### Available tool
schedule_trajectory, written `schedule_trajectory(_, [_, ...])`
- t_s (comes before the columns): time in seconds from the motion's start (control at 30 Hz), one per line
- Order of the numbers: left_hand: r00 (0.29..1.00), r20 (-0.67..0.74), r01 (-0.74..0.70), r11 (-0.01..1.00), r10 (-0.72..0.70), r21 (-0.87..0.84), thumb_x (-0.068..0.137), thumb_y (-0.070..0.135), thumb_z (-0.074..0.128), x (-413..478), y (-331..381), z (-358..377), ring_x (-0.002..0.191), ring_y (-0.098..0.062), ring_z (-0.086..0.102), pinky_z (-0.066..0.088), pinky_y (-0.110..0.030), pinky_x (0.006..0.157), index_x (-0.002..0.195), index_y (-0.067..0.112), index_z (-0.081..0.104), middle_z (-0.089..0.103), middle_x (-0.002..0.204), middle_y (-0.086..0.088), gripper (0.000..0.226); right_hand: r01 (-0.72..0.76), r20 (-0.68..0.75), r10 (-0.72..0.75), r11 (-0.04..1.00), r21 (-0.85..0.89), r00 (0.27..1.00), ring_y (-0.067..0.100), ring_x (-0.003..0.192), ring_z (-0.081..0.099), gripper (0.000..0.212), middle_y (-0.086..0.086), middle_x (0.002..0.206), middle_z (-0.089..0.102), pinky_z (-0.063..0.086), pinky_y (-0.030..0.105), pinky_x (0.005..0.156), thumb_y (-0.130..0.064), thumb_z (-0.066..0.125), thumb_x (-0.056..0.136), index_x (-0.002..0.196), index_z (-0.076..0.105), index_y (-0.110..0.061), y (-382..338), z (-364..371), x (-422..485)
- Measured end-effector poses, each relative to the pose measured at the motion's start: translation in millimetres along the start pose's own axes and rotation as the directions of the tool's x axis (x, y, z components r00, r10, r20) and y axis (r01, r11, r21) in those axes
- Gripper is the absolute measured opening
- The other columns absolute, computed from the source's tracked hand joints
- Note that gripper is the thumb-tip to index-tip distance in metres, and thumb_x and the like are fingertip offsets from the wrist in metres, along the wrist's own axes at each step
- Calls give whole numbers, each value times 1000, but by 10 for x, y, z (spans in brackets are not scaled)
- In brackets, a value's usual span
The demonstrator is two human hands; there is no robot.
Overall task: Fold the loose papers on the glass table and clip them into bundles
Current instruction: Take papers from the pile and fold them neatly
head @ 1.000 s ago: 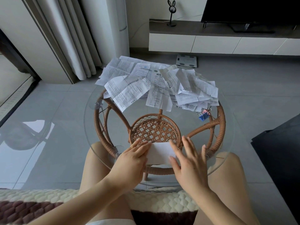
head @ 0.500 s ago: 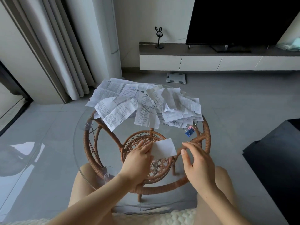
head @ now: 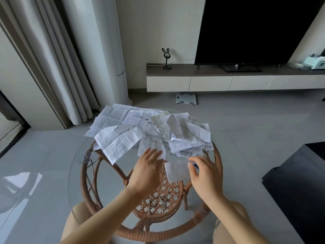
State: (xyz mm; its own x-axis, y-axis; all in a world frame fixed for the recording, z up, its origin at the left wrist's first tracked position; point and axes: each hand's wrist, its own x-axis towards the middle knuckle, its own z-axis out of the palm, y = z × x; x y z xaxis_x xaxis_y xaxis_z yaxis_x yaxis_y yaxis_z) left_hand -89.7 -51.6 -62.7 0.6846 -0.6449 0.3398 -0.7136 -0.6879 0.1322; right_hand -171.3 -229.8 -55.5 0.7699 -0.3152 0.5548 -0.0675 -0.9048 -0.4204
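Holding my straight-fingered left hand (head: 146, 170) over the loose papers (head: 151, 131) just beyond it, I reckon the folded slip (head: 176, 170) beside my right hand (head: 206, 173), grip unclear, is light, limp, best pinched at its crease.

Head camera looks forward and down, close over the glass table (head: 77, 166).

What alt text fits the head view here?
Seated at a round glass table, a person reaches the left hand, fingers straight, to a pile of loose papers while the right hand is at a blue binder clip. A small folded paper lies between the hands.
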Motion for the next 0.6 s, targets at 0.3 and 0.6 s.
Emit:
schedule_trajectory(0.3, [981,184,-132,913,65,385,50,13,90,264,-452,-102,125,-38,50,2,-54,113,115,14,69,59,127,-20,69,-18,98,7,994,111,995,17,79,66,16,-1,88,70,53,27,69,-17,59,84,92,70,-9,-24,155,-83])
schedule_trajectory(0.6, [914,-332,-155,956,235,250,66,3,79,511,-361,-524,99,-24,56,23,-59,109,83,12,74,71,92,-5,20,-17,76,5,988,156,997,15,91,67,23,-1,102,71,50,21,76,-16,67,85,107,67,-10,-166,42,-22])
